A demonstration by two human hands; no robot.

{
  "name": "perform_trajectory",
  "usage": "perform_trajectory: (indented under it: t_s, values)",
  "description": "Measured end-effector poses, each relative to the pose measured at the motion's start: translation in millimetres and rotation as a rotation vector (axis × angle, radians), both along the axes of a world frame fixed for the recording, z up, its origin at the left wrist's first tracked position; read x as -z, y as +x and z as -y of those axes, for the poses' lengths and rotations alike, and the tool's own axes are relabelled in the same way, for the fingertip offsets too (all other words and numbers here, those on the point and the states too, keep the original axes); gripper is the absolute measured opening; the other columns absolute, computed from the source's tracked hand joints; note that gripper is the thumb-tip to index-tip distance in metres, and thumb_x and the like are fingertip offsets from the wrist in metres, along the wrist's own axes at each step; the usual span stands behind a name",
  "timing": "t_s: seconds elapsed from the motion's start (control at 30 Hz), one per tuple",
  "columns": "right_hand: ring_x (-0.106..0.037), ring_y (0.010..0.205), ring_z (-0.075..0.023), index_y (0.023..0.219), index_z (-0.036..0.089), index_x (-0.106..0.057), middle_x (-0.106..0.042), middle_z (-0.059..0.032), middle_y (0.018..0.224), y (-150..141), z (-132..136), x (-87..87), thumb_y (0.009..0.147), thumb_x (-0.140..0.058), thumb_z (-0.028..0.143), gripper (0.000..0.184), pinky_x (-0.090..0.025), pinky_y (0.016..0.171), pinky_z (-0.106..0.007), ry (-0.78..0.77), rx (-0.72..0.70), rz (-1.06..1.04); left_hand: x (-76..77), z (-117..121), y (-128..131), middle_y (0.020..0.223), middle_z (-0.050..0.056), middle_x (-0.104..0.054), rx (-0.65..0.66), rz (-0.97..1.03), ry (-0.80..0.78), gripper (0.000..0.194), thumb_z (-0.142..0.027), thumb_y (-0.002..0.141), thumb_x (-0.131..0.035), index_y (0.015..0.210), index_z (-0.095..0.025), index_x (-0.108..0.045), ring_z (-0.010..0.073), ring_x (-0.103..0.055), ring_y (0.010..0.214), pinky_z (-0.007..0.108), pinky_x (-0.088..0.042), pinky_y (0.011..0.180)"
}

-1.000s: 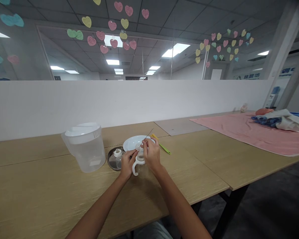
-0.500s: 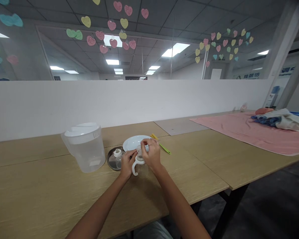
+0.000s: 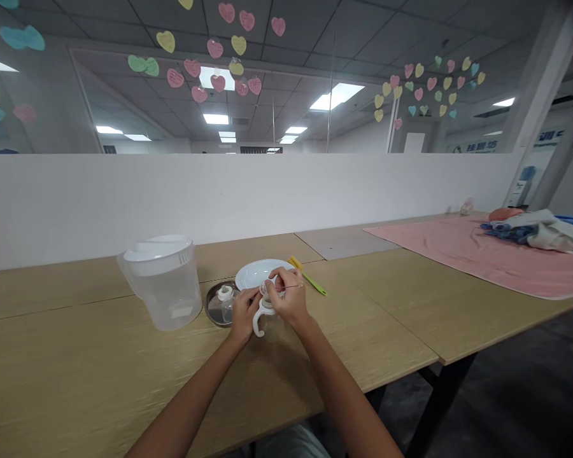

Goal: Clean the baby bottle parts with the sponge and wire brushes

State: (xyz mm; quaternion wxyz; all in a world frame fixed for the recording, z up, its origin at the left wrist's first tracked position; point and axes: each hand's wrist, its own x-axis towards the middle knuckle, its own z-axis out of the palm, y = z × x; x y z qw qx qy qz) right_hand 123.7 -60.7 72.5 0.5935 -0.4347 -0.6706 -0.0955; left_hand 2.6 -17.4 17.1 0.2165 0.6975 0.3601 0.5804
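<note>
Between my hands is a small clear piece, probably a bottle teat (image 3: 264, 288), pinched in the fingertips of my left hand (image 3: 244, 313). My right hand (image 3: 291, 298) is closed on a thin wire-like brush (image 3: 293, 286), which points to the right across the fingers. Its fingertips meet the clear piece, and its working end is too small to make out. Just below, a clear baby bottle (image 3: 273, 326) with a white curved handle (image 3: 257, 326) stands open-topped on the table, partly hidden by my right hand.
Left of my hands, a steel dish (image 3: 211, 310) holds a small bottle with a white collar (image 3: 226, 293). A lidded plastic pitcher (image 3: 165, 286) stands farther left. Behind are a white plate (image 3: 254, 272) and a green-handled yellow sponge brush (image 3: 315, 284). A pink cloth (image 3: 458, 248) lies right.
My right hand has turned the thin brush from pointing up and away to pointing right, its fingertips now lower against the clear piece. My left hand stays nearly still.
</note>
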Motion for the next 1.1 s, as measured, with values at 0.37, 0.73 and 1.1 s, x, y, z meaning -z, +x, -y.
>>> perform_trajectory:
  t_s: [0.37, 0.73, 1.1]
  values:
    - [-0.056, 0.067, -0.0145, 0.071, 0.019, -0.061, -0.065, -0.0017, 0.074, 0, -12, -0.4, 0.075, -0.057, 0.029, 0.012, -0.042, 0.068, -0.027, -0.13, -0.237, -0.3, 1.5, -1, 0, 0.082, 0.007, -0.068, 0.003, -0.02, -0.004, 0.027, -0.035, 0.077, -0.05, 0.08, -0.015, -0.068, 0.0211, -0.059, 0.079, 0.031, -0.043, 0.073]
    - [-0.053, 0.069, -0.0155, 0.07, 0.019, -0.059, -0.063, -0.0001, 0.073, 2, -3, -1.6, 0.056, -0.04, 0.006, 0.027, -0.034, 0.078, -0.032, -0.065, -0.211, -0.026, 0.9, -1, 0, 0.075, 0.005, -0.067, -0.021, -0.029, 0.013, 0.028, -0.036, 0.075, -0.049, 0.073, -0.015, -0.067, 0.0201, -0.058, 0.074, 0.03, -0.043, 0.069]
    - [-0.05, 0.06, -0.0125, 0.068, 0.019, -0.056, -0.054, 0.0024, 0.061, 0, -1, -1.9, 0.062, -0.044, 0.011, 0.015, -0.034, 0.072, -0.031, 0.0, -0.2, 0.039, -3.2, 2, 0, 0.081, 0.007, -0.069, -0.002, -0.027, 0.027, 0.025, -0.033, 0.077, -0.05, 0.08, -0.016, -0.069, 0.0197, -0.059, 0.077, 0.033, -0.045, 0.075]
